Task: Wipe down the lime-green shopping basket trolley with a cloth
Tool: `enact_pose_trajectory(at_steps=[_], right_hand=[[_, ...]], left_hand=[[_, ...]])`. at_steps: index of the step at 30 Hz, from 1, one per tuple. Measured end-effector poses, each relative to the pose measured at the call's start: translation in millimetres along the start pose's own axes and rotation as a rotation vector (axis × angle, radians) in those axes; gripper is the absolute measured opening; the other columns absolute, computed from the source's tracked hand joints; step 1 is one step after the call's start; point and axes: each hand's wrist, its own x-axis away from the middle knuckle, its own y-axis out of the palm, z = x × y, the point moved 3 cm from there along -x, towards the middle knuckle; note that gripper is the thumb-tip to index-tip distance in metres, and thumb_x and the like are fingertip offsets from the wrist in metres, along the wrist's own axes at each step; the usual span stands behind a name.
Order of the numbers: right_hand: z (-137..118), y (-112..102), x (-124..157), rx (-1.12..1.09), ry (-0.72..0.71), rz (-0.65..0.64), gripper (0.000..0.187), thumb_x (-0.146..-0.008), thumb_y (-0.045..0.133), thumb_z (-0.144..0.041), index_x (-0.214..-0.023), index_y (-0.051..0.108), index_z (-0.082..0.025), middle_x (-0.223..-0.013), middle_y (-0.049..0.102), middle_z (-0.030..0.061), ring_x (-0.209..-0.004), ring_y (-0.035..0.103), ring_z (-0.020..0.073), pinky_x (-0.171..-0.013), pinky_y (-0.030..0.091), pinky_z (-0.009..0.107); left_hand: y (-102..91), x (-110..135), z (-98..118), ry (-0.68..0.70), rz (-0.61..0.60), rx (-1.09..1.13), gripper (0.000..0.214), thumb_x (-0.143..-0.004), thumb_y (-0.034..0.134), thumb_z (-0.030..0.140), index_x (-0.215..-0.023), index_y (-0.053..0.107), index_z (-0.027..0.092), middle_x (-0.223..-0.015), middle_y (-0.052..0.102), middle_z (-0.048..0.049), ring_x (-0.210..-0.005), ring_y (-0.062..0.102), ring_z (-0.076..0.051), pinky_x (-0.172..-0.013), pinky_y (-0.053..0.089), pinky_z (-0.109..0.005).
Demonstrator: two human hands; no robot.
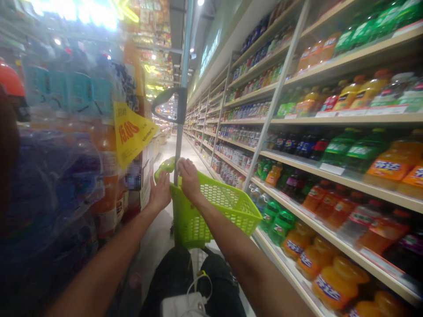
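Observation:
A lime-green shopping basket [231, 204] on wheels stands in the aisle just ahead of me, with a grey pull-pole [180, 136] rising from its near rim. My right hand [189, 178] is closed over the basket's green handle [167, 167] beside the pole. My left hand [161, 193] rests against the left end of that handle, palm forward, fingers curled round it. The basket looks empty inside.
Long shelves of soft-drink bottles [333, 176] line the right side. Shrink-wrapped bottle packs [66, 176] with a yellow price tag [130, 132] are stacked on the left. The narrow aisle floor [180, 147] runs ahead. A white device with a cable [185, 304] hangs at my waist.

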Motion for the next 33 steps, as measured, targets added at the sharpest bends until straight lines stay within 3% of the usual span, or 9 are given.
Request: enact_pose_trajectory(at_steps=[4,7,16,19,25,27,33], right_hand=[[-2,-25,-61,0.056,-0.122,0.008,0.048,-0.087,0.031,-0.007,-0.133,0.040,-0.019,-0.143,0.033,0.0058,-0.137,0.013,0.0204,-0.111,0.013,0.048],[-5,-28,-74,0.067,-0.224,-0.058,0.047,-0.086,0.033,-0.007,-0.131,0.043,-0.017,-0.142,0.036,0.0063,-0.136,0.016,0.0215,-0.111,0.015,0.048],[-3,17,12,0.109,-0.440,-0.227,0.041,-0.085,0.042,-0.007,-0.125,0.050,-0.015,-0.135,0.045,0.0097,-0.131,0.032,0.0241,-0.107,0.028,0.048],[-2,15,7,0.097,-0.439,-0.224,0.042,-0.085,0.043,-0.008,-0.125,0.049,-0.016,-0.135,0.045,0.0091,-0.131,0.032,0.0229,-0.108,0.027,0.046],[-3,-7,-39,0.131,-0.295,-0.150,0.048,-0.084,0.037,-0.004,-0.130,0.044,-0.012,-0.140,0.037,0.0104,-0.135,0.021,0.0246,-0.110,0.020,0.049],[-5,-6,-35,0.129,-0.301,-0.163,0.048,-0.084,0.036,-0.004,-0.130,0.044,-0.012,-0.140,0.037,0.0107,-0.135,0.022,0.0247,-0.110,0.020,0.048],[-2,21,17,0.116,-0.351,-0.223,0.046,-0.084,0.039,-0.005,-0.130,0.044,-0.012,-0.139,0.039,0.0099,-0.132,0.028,0.0258,-0.107,0.026,0.048]], left_hand=[[-11.0,-15,-1,-0.062,0.014,0.021,0.074,-0.069,0.043,0.018,-0.138,0.021,0.006,-0.147,0.020,-0.0154,-0.137,0.012,-0.025,-0.109,-0.001,-0.053],[-14.0,-17,-2,-0.089,0.004,0.022,0.075,-0.068,0.044,0.018,-0.139,0.021,0.006,-0.148,0.019,-0.0145,-0.137,0.013,-0.025,-0.109,0.001,-0.053],[-9.0,-5,-9,-0.086,0.031,0.019,0.069,-0.071,0.041,0.016,-0.138,0.025,0.007,-0.146,0.022,-0.0159,-0.136,0.018,-0.025,-0.109,0.006,-0.054],[-11.3,-8,-8,-0.077,0.033,0.022,0.070,-0.071,0.040,0.016,-0.138,0.024,0.007,-0.146,0.022,-0.0158,-0.136,0.017,-0.026,-0.108,0.006,-0.054],[-13.2,-17,-6,-0.072,0.031,0.021,0.074,-0.068,0.041,0.016,-0.138,0.021,0.005,-0.147,0.019,-0.0155,-0.137,0.013,-0.026,-0.109,0.001,-0.054],[-12.3,-15,-5,-0.055,0.047,0.020,0.075,-0.068,0.041,0.016,-0.139,0.019,0.006,-0.147,0.019,-0.0158,-0.137,0.012,-0.026,-0.108,0.000,-0.055],[-1.7,-1,-5,-0.029,0.055,-0.003,0.070,-0.070,0.041,0.016,-0.138,0.023,0.008,-0.147,0.020,-0.0136,-0.137,0.012,-0.024,-0.109,-0.001,-0.053]])
